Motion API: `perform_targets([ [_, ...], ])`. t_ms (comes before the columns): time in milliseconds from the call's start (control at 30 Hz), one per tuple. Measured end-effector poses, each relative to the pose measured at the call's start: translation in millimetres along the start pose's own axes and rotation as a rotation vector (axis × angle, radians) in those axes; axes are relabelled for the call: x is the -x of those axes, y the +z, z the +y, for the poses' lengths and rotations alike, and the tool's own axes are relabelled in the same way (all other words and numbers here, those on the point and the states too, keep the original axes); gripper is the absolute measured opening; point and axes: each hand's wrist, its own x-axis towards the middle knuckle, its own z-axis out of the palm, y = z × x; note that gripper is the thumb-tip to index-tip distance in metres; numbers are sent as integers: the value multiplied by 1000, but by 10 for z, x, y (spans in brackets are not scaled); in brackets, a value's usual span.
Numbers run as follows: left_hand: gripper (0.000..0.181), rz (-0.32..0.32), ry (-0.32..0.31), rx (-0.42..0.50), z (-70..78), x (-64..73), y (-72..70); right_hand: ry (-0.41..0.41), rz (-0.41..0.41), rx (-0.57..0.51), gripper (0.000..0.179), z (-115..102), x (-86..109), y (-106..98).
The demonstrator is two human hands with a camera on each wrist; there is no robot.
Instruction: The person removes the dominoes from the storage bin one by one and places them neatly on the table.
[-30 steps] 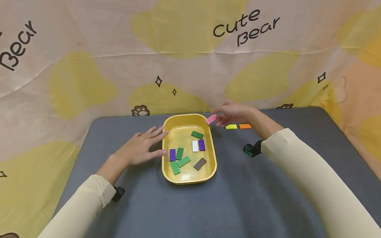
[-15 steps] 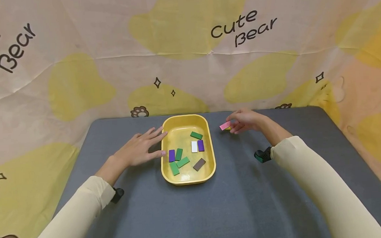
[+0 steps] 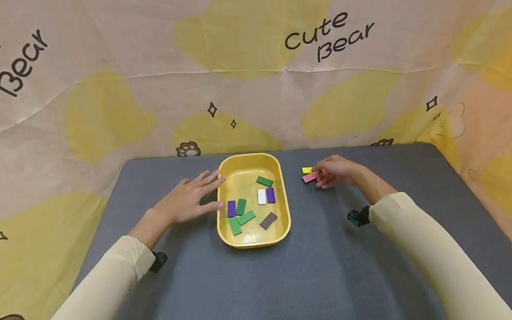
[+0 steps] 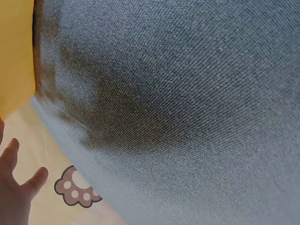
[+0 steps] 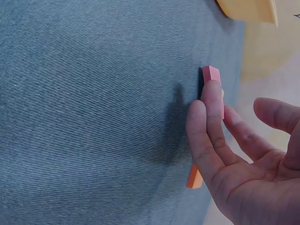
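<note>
My left hand (image 3: 190, 198) lies with spread fingers at the left rim of a yellow tray (image 3: 220, 230). My right hand (image 3: 337, 168) is low over the table, right of the tray. In the right wrist view its fingers touch a pink block (image 5: 211, 73) and the thumb stands apart from it. In the head view that block lies beside a yellow block (image 3: 306, 170). An orange block (image 5: 194, 179) is mostly hidden behind the right fingers. Inside the tray lie several small blocks, among them a white block (image 3: 261, 197), a brown block (image 3: 268, 221) and a dark green block (image 3: 264, 181).
Both hands work above a grey table (image 3: 264, 291). Behind its far edge hangs a printed cloth (image 3: 243, 92). Dark devices are strapped under both wrists.
My right hand has moved right and toward me, carrying the pink block from the tray's far right corner to the table next to the yellow block. The left hand stays at the rim.
</note>
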Motion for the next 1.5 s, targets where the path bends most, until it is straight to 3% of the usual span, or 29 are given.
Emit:
perform_targets([
  [533,78,-3,-2,14,-1,-2,-3,34,-5,-25,50,75,-26,-6],
  [1500,79,-2,11,6,-13,-4,-5,29,4,36,53,118,-23,-27],
])
